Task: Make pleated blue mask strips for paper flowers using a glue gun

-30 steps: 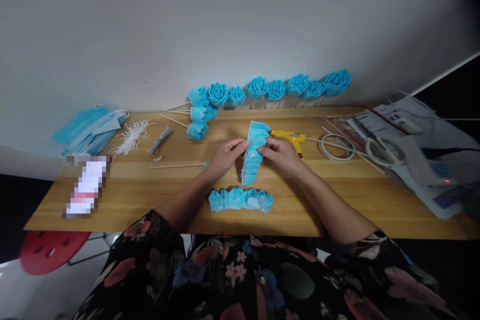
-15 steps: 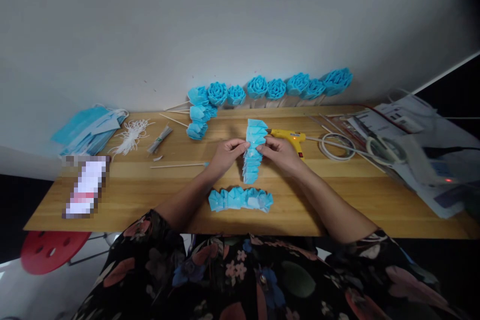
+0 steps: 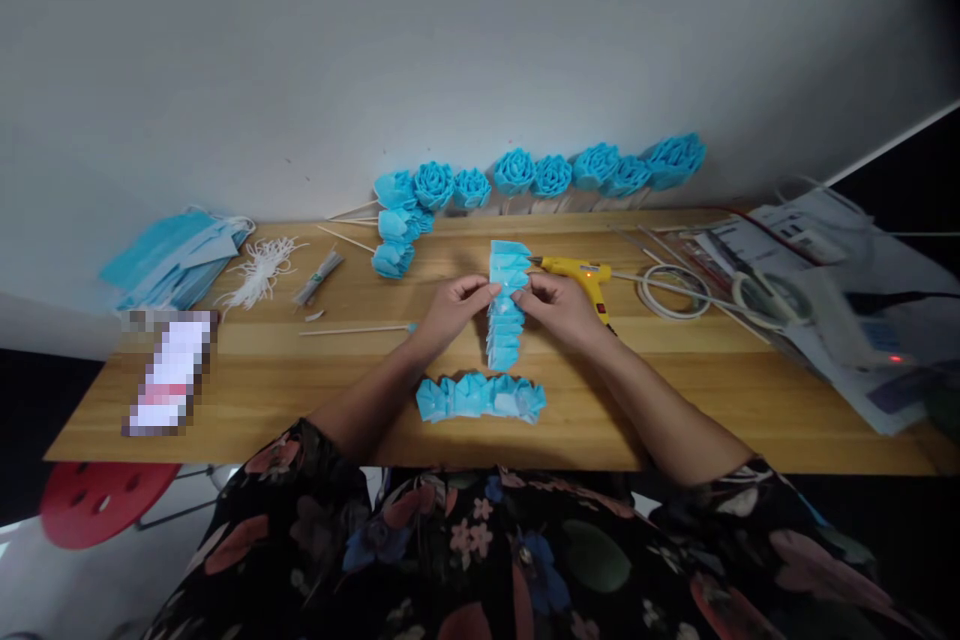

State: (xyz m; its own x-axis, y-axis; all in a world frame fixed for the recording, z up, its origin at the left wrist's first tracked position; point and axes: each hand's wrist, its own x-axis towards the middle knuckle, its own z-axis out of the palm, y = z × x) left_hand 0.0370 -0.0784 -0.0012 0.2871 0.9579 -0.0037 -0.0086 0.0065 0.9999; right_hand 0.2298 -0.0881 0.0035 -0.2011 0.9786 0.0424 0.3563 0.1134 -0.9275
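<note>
A pleated strip of light-blue mask fabric (image 3: pixel 506 310) stands lengthwise over the middle of the wooden table (image 3: pixel 300 390). My left hand (image 3: pixel 450 308) pinches its left edge and my right hand (image 3: pixel 559 305) pinches its right edge, fingers closed on the folds. A second folded blue strip (image 3: pixel 480 398) lies flat on the table just below my hands. A yellow glue gun (image 3: pixel 581 272) lies right behind my right hand.
Blue fabric roses (image 3: pixel 551 175) line the wall at the back. Blue masks (image 3: pixel 176 255), white ear loops (image 3: pixel 262 270), a thin wooden stick (image 3: pixel 356 330) and a pixelated packet (image 3: pixel 169 372) are at the left. A coiled cable (image 3: pixel 671 292), scissors (image 3: pixel 761 300) and papers (image 3: pixel 847 310) are at the right.
The strip has straightened and drawn slightly shorter between my hands; both hands stay pinched at its sides in nearly the same place.
</note>
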